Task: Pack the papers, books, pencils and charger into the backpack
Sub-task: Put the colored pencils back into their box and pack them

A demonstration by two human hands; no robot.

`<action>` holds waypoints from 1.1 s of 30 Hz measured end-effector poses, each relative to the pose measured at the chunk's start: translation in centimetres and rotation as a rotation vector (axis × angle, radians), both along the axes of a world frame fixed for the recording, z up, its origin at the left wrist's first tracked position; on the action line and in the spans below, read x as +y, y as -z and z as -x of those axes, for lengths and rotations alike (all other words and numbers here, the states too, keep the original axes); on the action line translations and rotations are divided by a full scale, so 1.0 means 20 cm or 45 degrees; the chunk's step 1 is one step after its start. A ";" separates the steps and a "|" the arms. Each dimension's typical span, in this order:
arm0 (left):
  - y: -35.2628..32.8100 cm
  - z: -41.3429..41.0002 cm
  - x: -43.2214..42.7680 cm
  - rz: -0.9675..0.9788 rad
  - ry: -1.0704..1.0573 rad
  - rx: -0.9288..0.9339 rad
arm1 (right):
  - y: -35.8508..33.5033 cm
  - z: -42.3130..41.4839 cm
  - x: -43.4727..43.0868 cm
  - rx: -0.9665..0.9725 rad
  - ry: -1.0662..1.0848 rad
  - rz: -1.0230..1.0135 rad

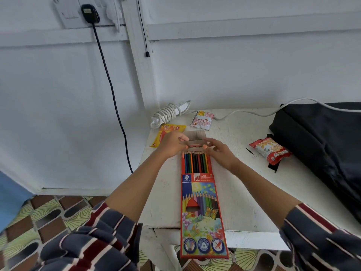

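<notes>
The pencil box (202, 210) lies flat on the counter (244, 202), left of the backpack (324, 145), its near end overhanging the edge. Left hand (172, 144) and right hand (218, 151) pinch the open end flap (195, 142) between their fingers, probably to tuck it shut over the exposed pencils (196, 162) before packing.

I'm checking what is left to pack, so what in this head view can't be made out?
- Backpack: cut off by the right edge; whether it is open or what it holds is unseen.
- Pencil box flap: both hands, left hand and right hand, cover it; their grip is unclear.
- Pencil tips: hidden behind the fingers.
- Snack packet print: too small.
</notes>
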State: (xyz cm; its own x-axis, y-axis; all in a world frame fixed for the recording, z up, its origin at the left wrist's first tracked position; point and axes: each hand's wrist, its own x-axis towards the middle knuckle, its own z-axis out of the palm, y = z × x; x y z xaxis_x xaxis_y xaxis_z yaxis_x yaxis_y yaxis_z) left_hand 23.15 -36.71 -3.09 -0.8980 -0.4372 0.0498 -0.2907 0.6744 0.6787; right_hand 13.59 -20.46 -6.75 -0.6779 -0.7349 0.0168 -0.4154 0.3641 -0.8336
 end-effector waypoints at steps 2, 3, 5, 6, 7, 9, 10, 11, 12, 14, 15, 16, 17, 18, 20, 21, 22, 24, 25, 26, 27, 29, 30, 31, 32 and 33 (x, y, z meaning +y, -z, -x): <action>0.01 -0.02 -0.01 -0.013 0.015 -0.012 | -0.04 0.01 -0.04 0.014 0.102 0.061; 0.01 -0.03 -0.01 -0.018 0.034 -0.027 | -0.06 0.02 -0.06 0.041 0.138 0.052; 0.01 -0.06 0.00 -0.021 0.107 -0.079 | -0.08 0.03 -0.11 0.020 0.118 0.024; 0.01 -0.07 0.00 -0.008 0.157 -0.105 | -0.09 0.04 -0.12 -0.028 0.085 0.019; 0.01 -0.08 0.01 0.021 0.202 -0.136 | -0.09 0.05 -0.14 -0.087 0.071 0.020; 0.02 -0.09 0.02 0.130 0.254 -0.229 | -0.09 0.07 -0.15 -0.230 0.112 0.051; 0.03 -0.09 0.02 0.186 0.264 -0.294 | -0.09 0.07 -0.15 -0.301 0.139 0.062; 0.03 -0.10 0.03 0.224 0.273 -0.362 | -0.09 0.08 -0.16 -0.349 0.152 0.057; 0.03 -0.11 0.03 0.241 0.290 -0.418 | -0.09 0.09 -0.16 -0.364 0.146 0.043; 0.02 -0.10 0.05 0.256 0.335 -0.513 | -0.09 0.10 -0.16 -0.357 0.107 0.024; 0.02 -0.10 0.06 0.281 0.359 -0.550 | -0.09 0.10 -0.16 -0.350 0.088 0.026; 0.02 -0.10 0.07 0.313 0.385 -0.580 | -0.10 0.10 -0.17 -0.336 0.076 0.029; 0.02 -0.10 0.08 0.344 0.408 -0.616 | -0.10 0.10 -0.17 -0.308 0.074 0.030; 0.02 -0.11 0.08 0.371 0.425 -0.648 | -0.10 0.10 -0.16 -0.269 0.077 0.034; 0.03 -0.11 0.09 0.387 0.432 -0.677 | -0.09 0.10 -0.16 -0.181 0.064 0.054; 0.02 -0.11 0.09 0.384 0.423 -0.673 | -0.08 0.11 -0.15 -0.138 0.069 0.070; 0.02 -0.10 0.09 0.384 0.410 -0.662 | -0.07 0.12 -0.14 -0.105 0.099 0.084; 0.00 -0.09 0.08 0.411 0.376 -0.628 | -0.06 0.15 -0.11 -0.068 0.213 0.104; -0.01 -0.09 0.07 0.428 0.358 -0.607 | -0.06 0.16 -0.08 -0.057 0.266 0.115; -0.02 -0.08 0.07 0.438 0.339 -0.580 | -0.06 0.18 -0.06 -0.045 0.303 0.126; -0.03 -0.07 0.06 0.440 0.322 -0.556 | -0.06 0.19 -0.04 -0.026 0.321 0.126; -0.04 -0.06 0.06 0.442 0.290 -0.531 | -0.06 0.20 0.00 0.016 0.331 0.100; -0.05 -0.06 0.06 0.437 0.277 -0.531 | -0.06 0.20 0.01 0.049 0.331 0.081; -0.05 -0.05 0.07 0.411 0.272 -0.544 | -0.06 0.19 0.03 0.100 0.321 0.060; -0.06 -0.05 0.07 0.349 0.276 -0.582 | -0.06 0.18 0.05 0.165 0.295 0.034; -0.06 -0.05 0.08 0.263 0.285 -0.647 | -0.06 0.17 0.06 0.236 0.247 -0.001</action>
State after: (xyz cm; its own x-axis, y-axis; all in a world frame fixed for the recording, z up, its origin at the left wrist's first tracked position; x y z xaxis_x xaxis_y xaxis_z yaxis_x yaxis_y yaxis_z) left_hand 24.25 -35.04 -1.81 -0.9007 -0.2616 -0.3469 -0.3806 0.8600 0.3398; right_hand 10.27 -19.17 -5.47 -0.7914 -0.5917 0.1535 -0.4836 0.4524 -0.7493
